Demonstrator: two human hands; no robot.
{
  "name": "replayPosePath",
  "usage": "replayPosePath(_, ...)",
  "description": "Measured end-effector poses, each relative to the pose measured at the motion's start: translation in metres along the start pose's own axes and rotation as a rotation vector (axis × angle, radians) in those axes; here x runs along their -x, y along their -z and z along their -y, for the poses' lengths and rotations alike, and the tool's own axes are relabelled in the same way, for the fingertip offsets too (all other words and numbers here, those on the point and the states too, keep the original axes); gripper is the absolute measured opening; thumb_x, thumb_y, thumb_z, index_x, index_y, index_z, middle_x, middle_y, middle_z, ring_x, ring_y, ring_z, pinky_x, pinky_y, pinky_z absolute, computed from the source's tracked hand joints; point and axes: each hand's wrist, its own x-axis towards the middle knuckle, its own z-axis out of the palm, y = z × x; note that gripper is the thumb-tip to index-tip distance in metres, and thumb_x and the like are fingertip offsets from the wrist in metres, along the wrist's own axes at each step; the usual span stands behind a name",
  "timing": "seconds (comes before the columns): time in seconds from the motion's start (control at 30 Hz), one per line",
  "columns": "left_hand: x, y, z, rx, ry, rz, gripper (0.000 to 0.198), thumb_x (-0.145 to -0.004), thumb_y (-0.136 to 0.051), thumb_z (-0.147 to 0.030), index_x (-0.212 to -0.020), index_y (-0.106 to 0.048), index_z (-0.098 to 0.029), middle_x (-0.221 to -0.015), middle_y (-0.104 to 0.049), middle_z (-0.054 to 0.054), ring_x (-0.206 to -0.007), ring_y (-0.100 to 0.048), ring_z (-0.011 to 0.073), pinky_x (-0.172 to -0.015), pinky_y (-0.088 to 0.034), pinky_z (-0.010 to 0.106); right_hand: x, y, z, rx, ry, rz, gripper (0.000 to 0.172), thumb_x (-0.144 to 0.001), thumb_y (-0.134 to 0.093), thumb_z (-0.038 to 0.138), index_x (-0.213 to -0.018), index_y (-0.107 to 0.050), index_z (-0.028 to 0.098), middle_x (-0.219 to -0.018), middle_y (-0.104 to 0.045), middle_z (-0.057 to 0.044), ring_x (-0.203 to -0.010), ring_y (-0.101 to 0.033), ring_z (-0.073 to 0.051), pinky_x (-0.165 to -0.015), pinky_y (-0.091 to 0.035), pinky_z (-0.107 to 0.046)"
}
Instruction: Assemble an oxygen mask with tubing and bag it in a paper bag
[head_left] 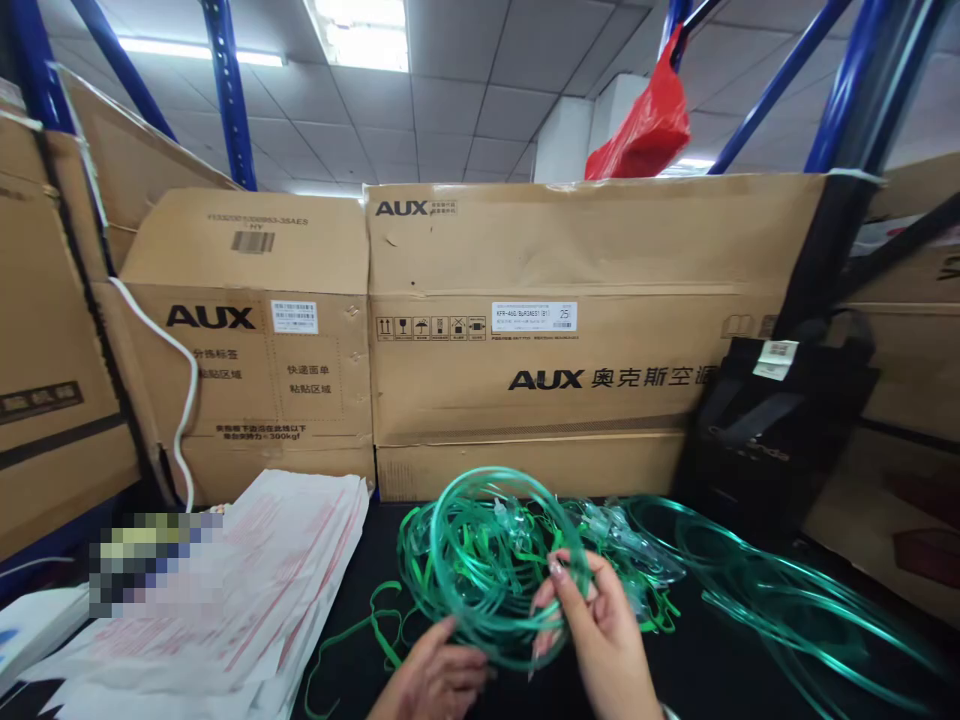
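Note:
A coil of clear green tubing (450, 500) is held up in front of me, its loops standing roughly upright. My right hand (600, 625) pinches the coil at its right side, thumb and fingers closed on the loops. At the lower left of the coil, my left hand (442, 670) has its fingers curled against the tubing, slightly blurred. Behind the coil lies a pile of green tubing with clear plastic parts (622, 535) and thin green straps (386, 625). The pile is partly hidden by the held coil.
White plastic bags with red print (300, 540) lie stacked at left. Long loose loops of green tubing (787, 590) spread over the black table (705, 670) at right. A black bag (772, 450) stands at the back right. Cardboard boxes (600, 260) wall the back.

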Motion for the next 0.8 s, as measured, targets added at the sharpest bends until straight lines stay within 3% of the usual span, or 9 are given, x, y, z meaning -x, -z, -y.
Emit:
replayPosePath(0.03,-0.001,-0.001,-0.002,0.08,-0.045,-0.043,0.068,-0.044,-0.08,-0.048,-0.103,-0.056,-0.023,-0.095,-0.068,0.01,-0.09,-0.062,0.0234,-0.076,-0.044,0.031,0.006,-0.003,-0.003,0.028,-0.015,0.054,0.034,-0.077,-0.058,0.046,-0.095,-0.042,0.022,-0.061,-0.057,0.005,-0.033,-0.053,-0.011,-0.032,-0.048,-0.023)
replayPosePath(0.1,-0.002,0.0,-0.012,0.119,-0.103,-0.192,0.065,-0.048,-0.08,-0.044,-0.104,-0.055,-0.022,-0.085,-0.069,0.008,-0.086,-0.063,0.0219,-0.08,-0.044,0.033,0.017,-0.006,-0.01,0.097,-0.031,0.16,0.033,-0.08,-0.053,0.049,-0.097,-0.043,0.022,-0.065,-0.057,0.003,-0.036,-0.055,-0.011,-0.035,-0.048,-0.022)
replayPosePath(0.23,0.001,0.006,-0.038,0.051,-0.063,-0.393,0.039,-0.062,-0.072,-0.043,-0.088,-0.059,-0.016,-0.057,-0.062,-0.001,-0.052,-0.057,0.0124,-0.057,-0.047,0.026,0.025,-0.004,-0.017,0.272,0.011,0.355,0.033,-0.083,-0.044,0.052,-0.099,-0.048,0.024,-0.068,-0.059,0.001,-0.043,-0.058,-0.011,-0.042,-0.047,-0.021)
replayPosePath(0.33,0.004,0.007,-0.045,0.101,-0.152,-0.409,0.031,-0.062,-0.072,-0.041,-0.073,-0.06,-0.015,-0.061,-0.059,-0.002,-0.056,-0.055,0.0107,-0.061,-0.047,0.025,0.023,-0.001,-0.015,0.369,0.04,0.471,0.029,-0.086,-0.041,0.049,-0.098,-0.051,0.024,-0.07,-0.06,0.0,-0.048,-0.059,-0.012,-0.047,-0.046,-0.02)
replayPosePath(0.43,0.004,0.004,-0.044,0.133,-0.212,-0.379,0.029,-0.061,-0.073,-0.039,-0.066,-0.058,-0.015,-0.063,-0.058,-0.001,-0.064,-0.056,0.0122,-0.073,-0.047,0.028,0.018,-0.001,-0.01,0.408,0.066,0.454,0.027,-0.087,-0.039,0.046,-0.092,-0.053,0.024,-0.07,-0.061,0.0,-0.051,-0.059,-0.012,-0.049,-0.047,-0.021)
replayPosePath(0.57,0.003,0.006,-0.04,0.017,-0.131,-0.276,0.03,-0.071,-0.063,-0.045,-0.07,-0.052,-0.017,-0.043,-0.048,-0.006,-0.04,-0.046,0.0091,-0.049,-0.044,0.024,0.012,-0.001,-0.005,0.536,0.19,0.339,0.025,-0.088,-0.04,0.04,-0.077,-0.055,0.023,-0.066,-0.062,-0.001,-0.063,-0.059,-0.015,-0.064,-0.049,-0.023)
replayPosePath(0.63,0.004,0.009,-0.036,-0.149,-0.174,-0.267,0.032,-0.076,-0.055,-0.049,-0.079,-0.053,-0.017,-0.039,-0.045,-0.007,-0.037,-0.043,0.0096,-0.045,-0.04,0.023,0.01,0.001,-0.003,0.621,0.276,0.324,0.024,-0.089,-0.038,0.034,-0.078,-0.056,0.023,-0.067,-0.062,-0.002,-0.065,-0.059,-0.016,-0.067,-0.049,-0.024)
replayPosePath(0.7,0.004,0.012,-0.03,-0.314,-0.267,-0.321,0.04,-0.079,-0.051,-0.048,-0.105,-0.05,-0.017,-0.045,-0.047,-0.007,-0.043,-0.047,0.0109,-0.05,-0.041,0.023,0.009,0.005,-0.001,0.703,0.426,0.355,0.022,-0.09,-0.037,0.028,-0.088,-0.058,0.024,-0.071,-0.064,-0.004,-0.068,-0.06,-0.017,-0.067,-0.049,-0.025)
replayPosePath(0.8,0.003,0.018,-0.021,-0.437,-0.34,-0.379,0.06,-0.083,-0.046,-0.045,-0.134,-0.024,-0.022,-0.055,-0.043,-0.008,-0.05,-0.046,0.0104,-0.053,-0.04,0.022,0.011,0.01,0.003,0.796,0.703,0.477,0.029,-0.088,-0.036,0.018,-0.108,-0.056,0.026,-0.078,-0.066,-0.006,-0.071,-0.061,-0.019,-0.066,-0.051,-0.028)
